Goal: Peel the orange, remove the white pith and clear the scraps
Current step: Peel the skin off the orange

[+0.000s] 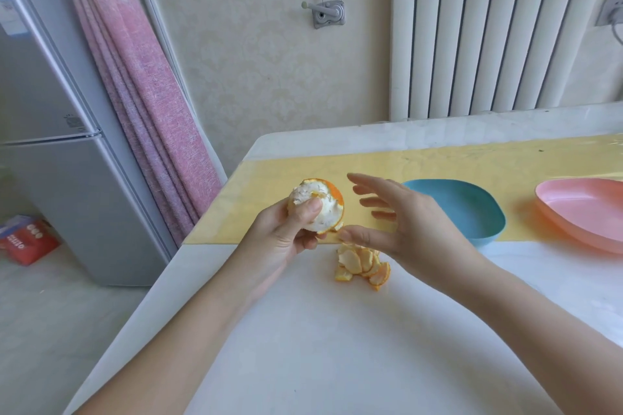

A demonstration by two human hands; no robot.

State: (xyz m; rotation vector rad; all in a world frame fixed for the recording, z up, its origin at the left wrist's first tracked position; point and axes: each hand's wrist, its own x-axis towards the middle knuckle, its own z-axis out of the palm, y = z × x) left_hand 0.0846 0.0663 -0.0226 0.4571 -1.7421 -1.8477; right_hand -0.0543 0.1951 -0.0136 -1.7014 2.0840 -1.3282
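My left hand (286,232) grips a partly peeled orange (320,204) above the table's left edge; its thumb lies across the white pith and a strip of orange skin remains on the far right side. My right hand (401,222) hovers just right of the orange with its fingers spread and straight, holding nothing. A small heap of peel pieces (364,264) lies on the white table (337,347) right below both hands.
A blue dish (485,212) sits on the yellow mat (438,165) behind my right hand, and a pink dish (583,212) stands further right. A fridge (67,162) and pink curtain (141,94) stand off the table's left; a radiator is behind.
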